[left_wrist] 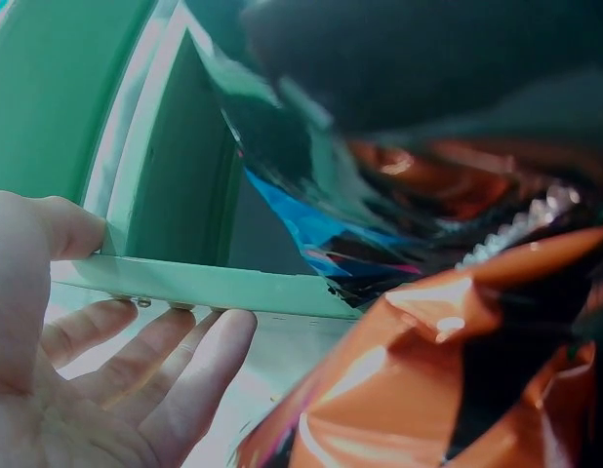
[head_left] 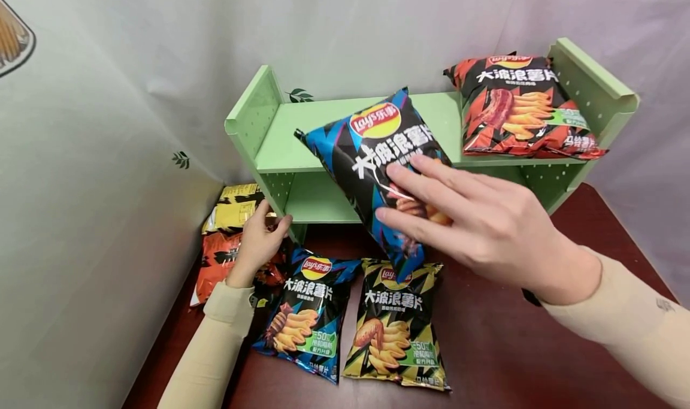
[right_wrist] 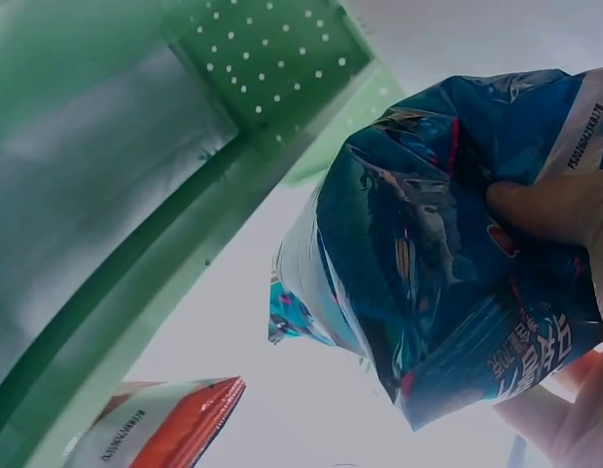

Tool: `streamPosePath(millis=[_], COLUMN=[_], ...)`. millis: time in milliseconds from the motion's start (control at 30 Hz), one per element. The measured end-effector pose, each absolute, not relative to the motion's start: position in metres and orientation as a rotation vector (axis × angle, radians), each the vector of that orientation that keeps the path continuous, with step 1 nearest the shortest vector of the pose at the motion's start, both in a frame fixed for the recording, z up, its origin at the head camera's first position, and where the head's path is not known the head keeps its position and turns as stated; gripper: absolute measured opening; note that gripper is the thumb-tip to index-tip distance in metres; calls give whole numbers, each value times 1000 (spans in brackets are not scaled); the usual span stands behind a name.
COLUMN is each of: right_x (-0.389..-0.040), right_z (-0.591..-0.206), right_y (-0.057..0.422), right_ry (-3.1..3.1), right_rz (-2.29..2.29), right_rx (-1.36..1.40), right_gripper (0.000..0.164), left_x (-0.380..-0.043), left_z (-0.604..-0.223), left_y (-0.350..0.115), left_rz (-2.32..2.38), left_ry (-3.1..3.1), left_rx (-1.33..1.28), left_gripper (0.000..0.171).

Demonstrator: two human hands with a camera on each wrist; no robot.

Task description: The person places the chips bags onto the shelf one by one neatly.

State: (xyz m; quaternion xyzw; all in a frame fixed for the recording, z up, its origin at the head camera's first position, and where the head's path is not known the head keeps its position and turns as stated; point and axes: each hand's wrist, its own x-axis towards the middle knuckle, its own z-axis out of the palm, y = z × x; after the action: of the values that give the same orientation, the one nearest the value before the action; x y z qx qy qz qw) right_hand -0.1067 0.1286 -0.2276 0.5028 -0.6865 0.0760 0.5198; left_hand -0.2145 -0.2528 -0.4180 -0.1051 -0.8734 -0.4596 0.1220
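My right hand holds a blue-and-black bag of chips, tilted, in front of the green shelf. Its fingers lie over the printed front, and in the right wrist view the thumb presses the back of the bag. At the shelf's lower left corner, my left hand grips the edge of the frame. The left wrist view shows its thumb on one side of that edge and the fingers on the other. A red-and-black bag of chips leans on the top tier at the right.
Another blue bag and a yellow-and-black bag lie face up on the dark red table before the shelf. Left of the shelf are a yellow bag and an orange-red bag. Pale curtains hang behind and at the sides.
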Motion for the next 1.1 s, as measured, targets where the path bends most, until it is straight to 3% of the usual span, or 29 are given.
streamPosePath(millis=[567,800,1100], right_x=[-172,-190,-200], right_z=[-214,-212,-209], right_y=[127,114,106], right_ry=[-1885,-1968,-2061], right_rz=[-10,-85,-121], right_rx=[1076,1028,954], right_gripper=[35,37,39], left_x=[-216,-216,-219], left_z=[-419,-418,-418], left_y=[-254,-256,-257], left_rz=[-1337,-1363,-1344], left_ry=[-2555,-2562,-2551], left_rx=[-298,-286,-313], left_gripper=[46,40,48])
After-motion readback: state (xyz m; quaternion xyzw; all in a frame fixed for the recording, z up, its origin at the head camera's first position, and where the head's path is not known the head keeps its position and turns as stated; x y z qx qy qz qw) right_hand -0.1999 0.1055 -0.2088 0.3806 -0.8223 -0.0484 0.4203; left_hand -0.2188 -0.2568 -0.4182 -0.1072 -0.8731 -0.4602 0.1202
